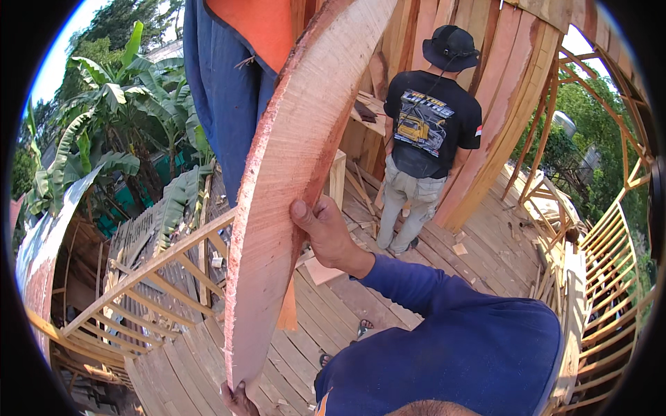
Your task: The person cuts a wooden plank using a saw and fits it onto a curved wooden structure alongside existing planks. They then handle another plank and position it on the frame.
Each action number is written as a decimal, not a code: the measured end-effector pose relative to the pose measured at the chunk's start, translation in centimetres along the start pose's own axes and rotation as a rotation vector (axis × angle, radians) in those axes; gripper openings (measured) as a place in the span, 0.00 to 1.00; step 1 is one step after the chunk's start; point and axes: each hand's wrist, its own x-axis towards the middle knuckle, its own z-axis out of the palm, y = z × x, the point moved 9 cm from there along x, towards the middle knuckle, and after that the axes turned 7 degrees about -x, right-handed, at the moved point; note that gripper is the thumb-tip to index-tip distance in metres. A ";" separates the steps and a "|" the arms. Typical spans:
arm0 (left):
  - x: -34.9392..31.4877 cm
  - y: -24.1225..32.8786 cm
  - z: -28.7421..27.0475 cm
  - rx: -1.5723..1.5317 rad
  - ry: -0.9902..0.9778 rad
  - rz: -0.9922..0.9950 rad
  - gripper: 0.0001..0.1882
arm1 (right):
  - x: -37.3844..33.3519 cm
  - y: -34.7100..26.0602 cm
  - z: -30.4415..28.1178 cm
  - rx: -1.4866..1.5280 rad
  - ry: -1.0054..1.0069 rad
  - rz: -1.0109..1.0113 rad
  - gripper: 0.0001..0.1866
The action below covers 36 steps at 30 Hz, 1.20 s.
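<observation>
A long, curved wooden plank (277, 187) with a rough reddish-brown edge rises diagonally before me, from the lower left to the top of the view. My right hand (327, 232), at the end of a navy sleeve, grips its right edge around the middle. The thumb presses on the pale sawn face, and the fingers are hidden behind the wood. At the plank's lower end my left hand (238, 400) is closed around it, partly cut off by the bottom of the picture. The plank's top end runs out of view.
A person (431, 125) in a black shirt and hat stands ahead, back turned, by a tall plank wall (496, 118). Blue tarp (225, 90) hangs behind my plank. Wooden railings (156, 277) flank the plank floor (187, 374); wood scraps (322, 270) lie about.
</observation>
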 end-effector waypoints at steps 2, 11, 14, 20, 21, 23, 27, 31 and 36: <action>0.7 1.7 2.5 0.068 -0.081 -0.112 0.18 | 1.0 -3.8 -1.5 -0.078 0.050 -0.110 0.26; 2.0 -1.9 15.0 -0.225 -0.479 -0.099 0.25 | 2.1 -15.0 -8.9 -0.346 0.175 -0.249 0.22; 0.5 1.3 20.7 -0.278 -0.555 -0.133 0.29 | 2.3 -17.6 -11.4 -0.404 0.194 -0.332 0.22; -1.2 5.1 29.9 -0.368 -0.588 -0.100 0.26 | -0.4 -19.6 -16.2 -0.462 0.101 -0.158 0.26; -1.7 6.3 31.5 -0.375 -0.575 -0.088 0.26 | -1.3 -18.5 -17.5 -0.440 0.057 -0.148 0.28; -2.5 6.6 34.9 -0.378 -0.589 -0.079 0.27 | -3.9 -16.0 -21.0 -0.408 0.005 -0.075 0.36; -4.1 8.7 41.3 -0.374 -0.575 -0.036 0.28 | -10.0 -10.0 -28.2 -0.300 -0.014 0.158 0.34; -6.2 10.5 49.9 -0.397 -0.591 0.016 0.26 | -17.7 -5.7 -37.1 -0.242 0.133 0.384 0.25; -9.7 12.8 60.2 -0.485 -0.720 0.012 0.23 | -27.4 -4.7 -46.1 -0.271 0.397 0.541 0.21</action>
